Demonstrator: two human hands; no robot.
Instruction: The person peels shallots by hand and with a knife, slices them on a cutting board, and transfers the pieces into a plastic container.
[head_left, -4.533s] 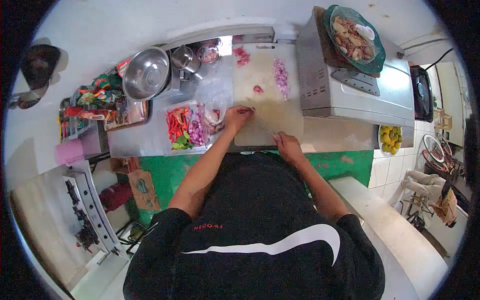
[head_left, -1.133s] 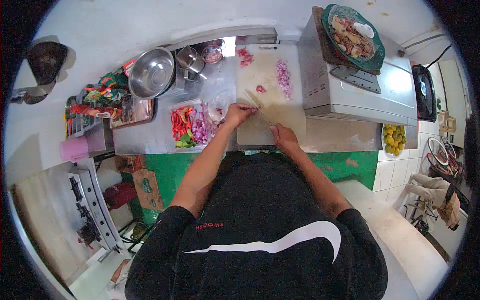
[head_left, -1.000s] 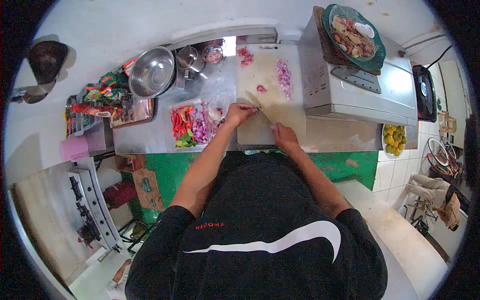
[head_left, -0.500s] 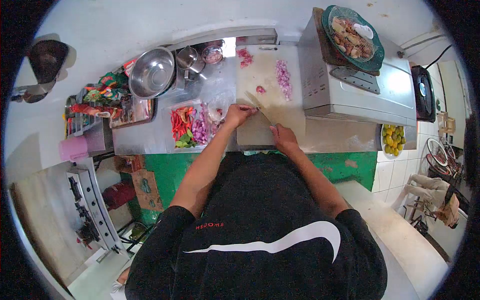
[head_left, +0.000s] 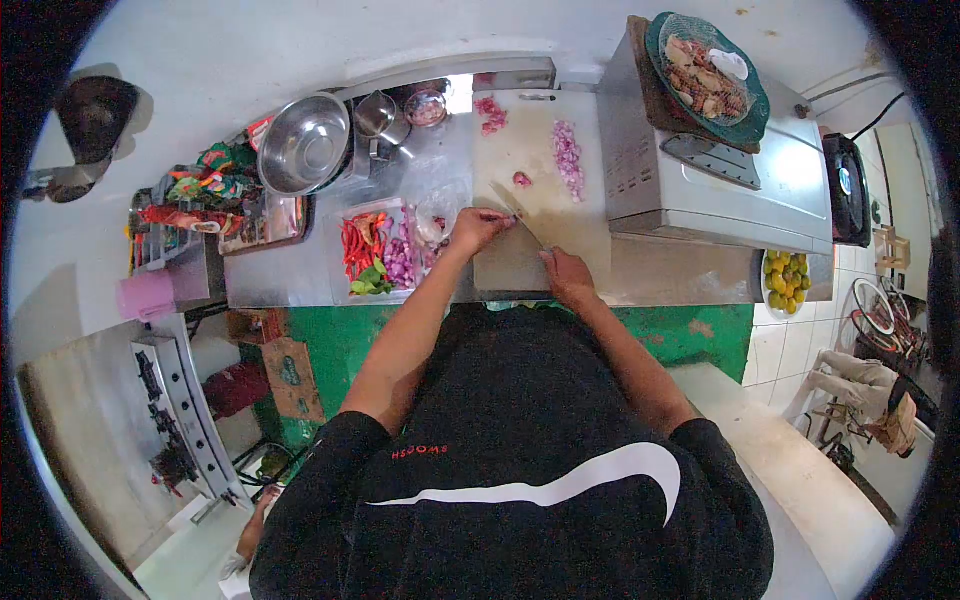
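Our right grip (head_left: 570, 278) clasps the knife (head_left: 529, 226), likely light, stiff, best handle-held; left grip (head_left: 480, 230), we can't tell!

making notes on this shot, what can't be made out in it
- What, if anything, the left hand pinches: head view, tiny and covered by its fingers
- Handle of the knife: head view, hidden by the right hand
- Contents of the small bowl: head view, too small
- The other person at lower left: head view, mostly hidden by the black sleeve

Cream cutting board (head_left: 532, 140); purple-and-white chopped shallots (head_left: 568, 160); red chillies (head_left: 356, 246); green leaves (head_left: 372, 281); black shirt (head_left: 545, 400) with white swoosh (head_left: 590, 482)
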